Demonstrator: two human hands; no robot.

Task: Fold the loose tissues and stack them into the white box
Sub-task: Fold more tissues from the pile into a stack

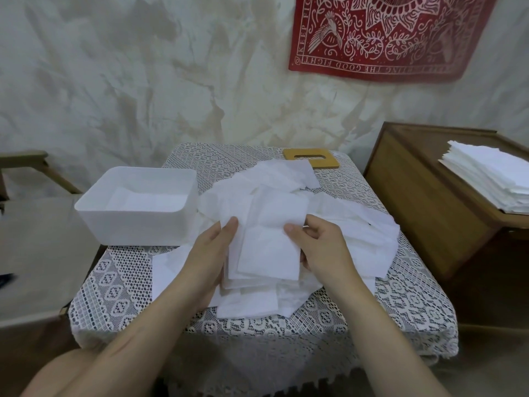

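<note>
Holding: folded tissue (pixel 269 253), its left edge pinched by the left hand (pixel 213 253) and its right edge by the right hand (pixel 320 245), thumbs on top, over the heap of loose tissues (pixel 274 179) on the lace-covered table (pixel 120 276).
Destination: white box (pixel 134 222), just left of the heap, open, with white sheets lying inside.
Risks: the fold may spring open if either pinch slackens. Sheets beneath may cling and lift along. A skewed drop would leave the stack crooked.

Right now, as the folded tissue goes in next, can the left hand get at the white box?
Probably yes: the white box stands open-topped just left of the left hand, nothing tall between them, though that hand holds the tissue.
</note>
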